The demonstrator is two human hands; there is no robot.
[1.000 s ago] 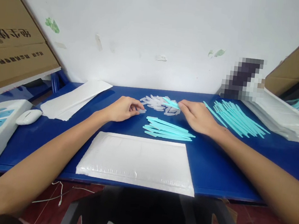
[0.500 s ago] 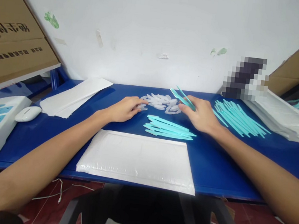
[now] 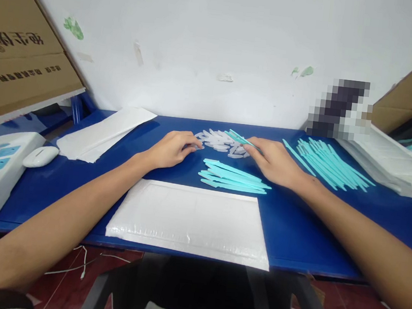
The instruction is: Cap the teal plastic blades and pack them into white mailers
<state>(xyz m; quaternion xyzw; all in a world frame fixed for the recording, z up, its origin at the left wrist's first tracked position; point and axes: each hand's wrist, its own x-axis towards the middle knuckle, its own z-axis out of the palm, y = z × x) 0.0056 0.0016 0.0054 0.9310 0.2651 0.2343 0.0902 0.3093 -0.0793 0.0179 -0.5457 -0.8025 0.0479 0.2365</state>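
Observation:
My left hand [image 3: 175,148] is pinched at the left edge of a heap of translucent white plastic caps [image 3: 217,140]; a small cap [image 3: 198,146] shows at its fingertips. My right hand [image 3: 270,159] is closed on slim teal eyebrow razors [image 3: 236,137], whose tips point left over the heap; how many it holds is hard to make out. Below the caps, between the hands, lies a small pile of teal eyebrow razors [image 3: 233,176]. A larger spread of the same razors [image 3: 333,164] lies to the right of my right hand.
A white padded mailer [image 3: 191,222] lies at the front edge of the blue table [image 3: 304,235]. Flat white sleeves [image 3: 100,135] rest at left, near a white oval case [image 3: 41,156] and a power strip [image 3: 5,186]. White packages [image 3: 398,161] are stacked at right. A cardboard box [image 3: 25,39] stands left.
My right hand has lowered the razors from tilted upward to nearly flat over the caps. My left fingers have drawn together at the heap's edge, with a cap at their tips.

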